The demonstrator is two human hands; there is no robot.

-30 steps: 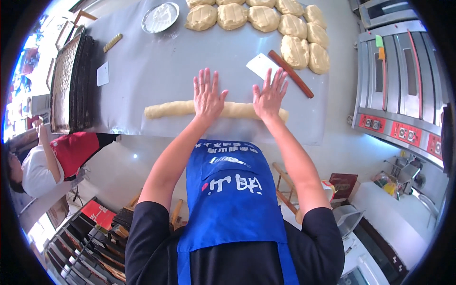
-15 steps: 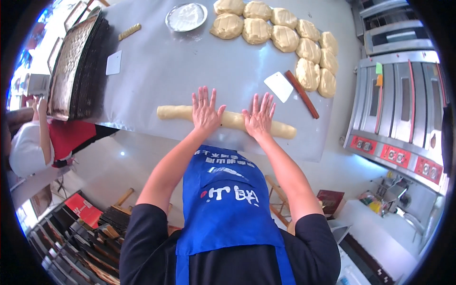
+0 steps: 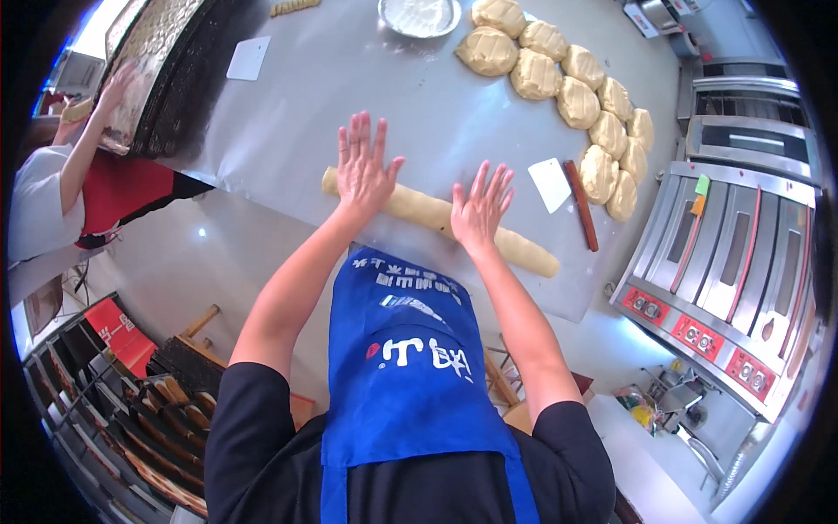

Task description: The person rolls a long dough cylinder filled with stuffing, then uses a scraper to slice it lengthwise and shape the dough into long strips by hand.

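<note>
A long pale dough roll [image 3: 423, 210] lies slantwise near the front edge of the metal table [image 3: 297, 131]. My left hand [image 3: 364, 175] rests palm down on it close to its left end, fingers spread and pointing away from me. Right of the roll's middle, my right hand [image 3: 479, 211] lies flat across it in the same way, fingers apart. Both palms hide the dough beneath them. Beyond my right hand are a white scraper [image 3: 549, 185] and a reddish-brown wooden stick [image 3: 581, 206], neither touched.
Several dough lumps [image 3: 535, 74] sit in rows at far right, beside a bowl of white powder [image 3: 419, 17]. Another white scraper [image 3: 249, 58] and stacked black trays [image 3: 188, 65] stand far left. A co-worker's hand [image 3: 118, 86] is at the trays. Ovens [image 3: 698, 288] stand right.
The whole view has turned, so the table and roll now slant down to the right. My left hand sits nearer the roll's left end. The co-worker's hand now reaches over the tray.
</note>
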